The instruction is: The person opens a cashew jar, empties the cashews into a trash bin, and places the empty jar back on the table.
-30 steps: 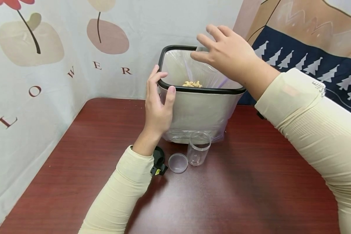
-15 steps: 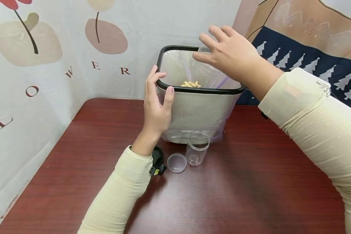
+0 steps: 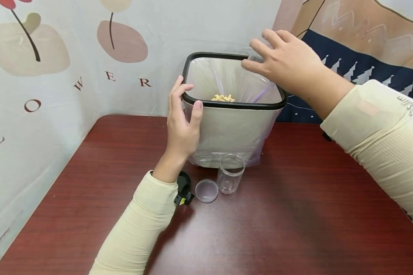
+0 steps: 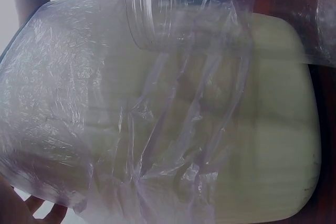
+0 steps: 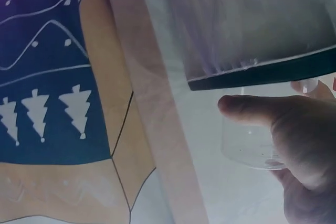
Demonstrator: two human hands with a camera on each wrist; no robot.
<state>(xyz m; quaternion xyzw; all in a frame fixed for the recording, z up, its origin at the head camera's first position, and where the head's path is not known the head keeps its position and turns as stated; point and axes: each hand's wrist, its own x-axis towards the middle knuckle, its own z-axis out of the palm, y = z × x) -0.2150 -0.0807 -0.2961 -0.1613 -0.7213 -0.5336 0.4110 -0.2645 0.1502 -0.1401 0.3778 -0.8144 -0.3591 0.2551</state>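
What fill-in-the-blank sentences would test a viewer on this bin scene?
1. The left hand grips the bin at its ____ corner.
2. The right hand holds a clear ____ over the bin's far rim.
3. Pale pieces of food lie ____ the lined bin.
4. A round clear lid lies on the table beside an open ____.

Missing words: near left; jar; inside; jar
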